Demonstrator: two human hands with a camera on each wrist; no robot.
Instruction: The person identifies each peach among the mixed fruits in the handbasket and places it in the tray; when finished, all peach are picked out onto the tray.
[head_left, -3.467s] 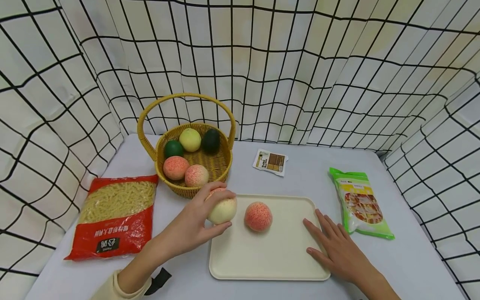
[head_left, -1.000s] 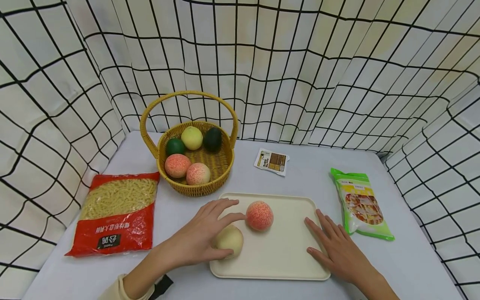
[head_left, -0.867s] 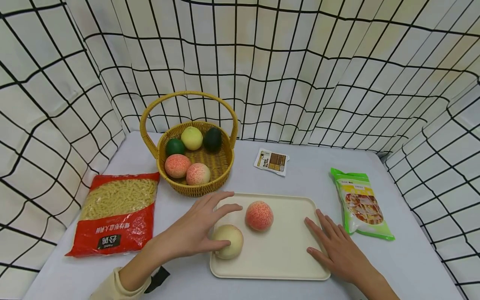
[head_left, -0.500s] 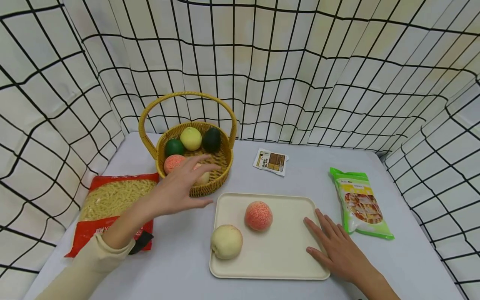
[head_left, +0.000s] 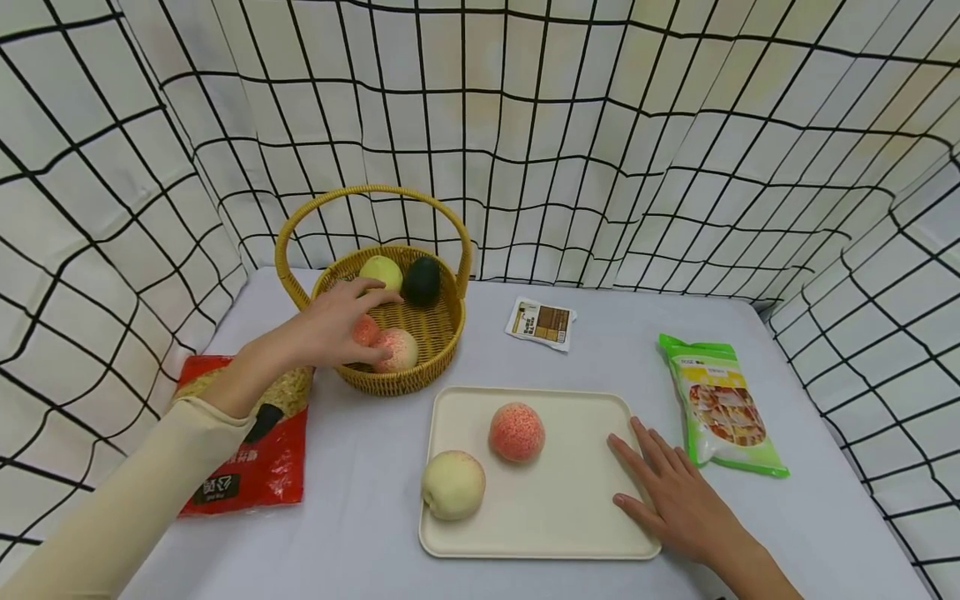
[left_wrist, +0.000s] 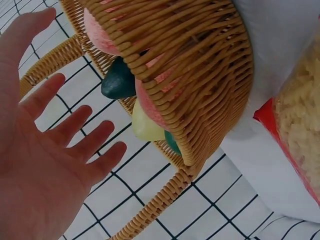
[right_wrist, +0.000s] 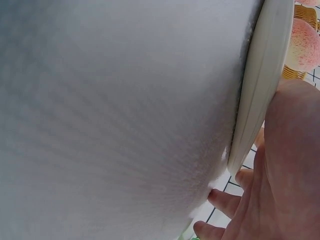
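Note:
My left hand (head_left: 337, 323) hovers over the left side of a wicker basket (head_left: 435, 329), fingers spread and holding nothing; the left wrist view shows its bare palm. Below and beside it lie a red-pink peach (head_left: 366, 331), partly covered by the hand, and a paler peach (head_left: 397, 350). A yellow-green round fruit (head_left: 382, 272) and an avocado (head_left: 422, 282) sit farther back. A green fruit (left_wrist: 172, 142) shows in the left wrist view. My right hand (head_left: 678, 496) rests on the right rim of a cream tray (head_left: 577, 492), which bears a red-speckled peach (head_left: 517, 432) and a pale yellow peach (head_left: 453, 485).
A red pasta bag (head_left: 273, 467) lies under the left forearm. Behind the tray is a small packet (head_left: 542, 325), and a green food bag (head_left: 723, 404) lies right of it. The basket handle (head_left: 375, 190) arches above the fruit. Grid-patterned white cloth surrounds the table.
My left hand set the pale yellow peach on the tray's left front, let go, and moved up and left to the basket. The right hand has stayed on the tray's rim.

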